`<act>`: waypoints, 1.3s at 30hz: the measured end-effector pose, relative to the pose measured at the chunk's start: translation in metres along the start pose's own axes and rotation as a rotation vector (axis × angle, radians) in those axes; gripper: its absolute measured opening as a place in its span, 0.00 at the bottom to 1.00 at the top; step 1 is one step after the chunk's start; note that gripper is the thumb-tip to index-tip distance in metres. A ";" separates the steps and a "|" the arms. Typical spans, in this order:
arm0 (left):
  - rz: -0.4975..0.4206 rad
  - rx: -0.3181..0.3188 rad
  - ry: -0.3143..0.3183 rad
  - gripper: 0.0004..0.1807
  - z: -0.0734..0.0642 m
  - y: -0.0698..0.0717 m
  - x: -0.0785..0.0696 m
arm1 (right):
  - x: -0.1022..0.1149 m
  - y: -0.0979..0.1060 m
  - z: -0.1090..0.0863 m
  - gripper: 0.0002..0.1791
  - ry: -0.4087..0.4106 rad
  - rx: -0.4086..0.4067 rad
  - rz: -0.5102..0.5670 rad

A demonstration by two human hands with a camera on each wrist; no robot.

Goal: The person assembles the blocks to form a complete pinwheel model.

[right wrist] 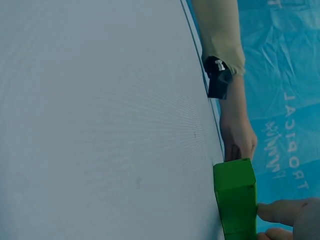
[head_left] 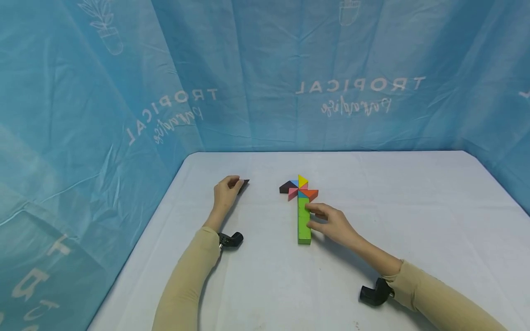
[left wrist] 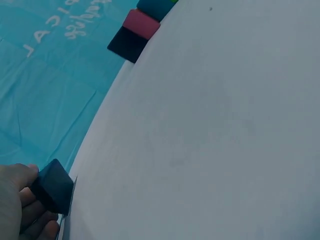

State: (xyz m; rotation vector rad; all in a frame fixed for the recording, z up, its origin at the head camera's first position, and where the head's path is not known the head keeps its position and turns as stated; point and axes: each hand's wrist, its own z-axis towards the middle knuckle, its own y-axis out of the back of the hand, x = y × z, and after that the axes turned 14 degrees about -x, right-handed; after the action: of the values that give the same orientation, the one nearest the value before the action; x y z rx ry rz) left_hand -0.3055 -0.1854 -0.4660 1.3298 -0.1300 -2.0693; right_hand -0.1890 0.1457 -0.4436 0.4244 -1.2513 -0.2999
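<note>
My left hand (head_left: 225,194) pinches a black triangular block (head_left: 244,185) between thumb and fingers, at the left of the table. The left wrist view shows the same dark block (left wrist: 53,187) up close. To the right, my right hand (head_left: 334,225) touches the right side of a column of green blocks (head_left: 304,227) with thumb and fingertips. Above that column, colored triangular blocks form a pinwheel: yellow (head_left: 302,181), orange (head_left: 311,194), pink (head_left: 292,193), blue (head_left: 302,195) and a black piece (head_left: 285,187). A green block (right wrist: 236,200) stands beside the right fingers in the right wrist view.
A white cloth (head_left: 256,285) covers the table. Blue printed curtains (head_left: 265,119) hang behind it and along both sides. Each wrist carries a black camera, one on the left (head_left: 232,240) and one on the right (head_left: 376,293).
</note>
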 end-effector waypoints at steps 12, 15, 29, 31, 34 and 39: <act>-0.034 0.078 -0.013 0.28 -0.006 0.022 0.007 | 0.001 0.002 0.002 0.28 -0.002 -0.008 -0.034; -0.030 0.081 -0.020 0.28 -0.006 0.024 0.007 | 0.001 0.002 0.003 0.28 -0.005 -0.009 -0.029; -0.089 0.060 -0.014 0.27 -0.012 0.018 -0.030 | 0.000 0.001 0.001 0.28 0.029 -0.022 -0.046; -0.100 0.076 -0.022 0.27 -0.013 0.013 -0.039 | 0.000 0.001 0.002 0.28 0.019 -0.018 -0.039; -0.121 0.109 -0.031 0.28 -0.017 0.004 -0.053 | 0.000 0.001 0.002 0.29 -0.003 -0.009 -0.032; -0.155 0.165 -0.047 0.27 -0.028 -0.013 -0.074 | 0.001 0.000 0.002 0.29 -0.008 -0.005 -0.034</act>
State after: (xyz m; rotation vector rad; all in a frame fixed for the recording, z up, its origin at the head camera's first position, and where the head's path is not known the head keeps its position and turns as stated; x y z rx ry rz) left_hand -0.2693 -0.1253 -0.4277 1.4287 -0.2296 -2.2621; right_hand -0.1904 0.1451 -0.4426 0.4407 -1.2515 -0.3335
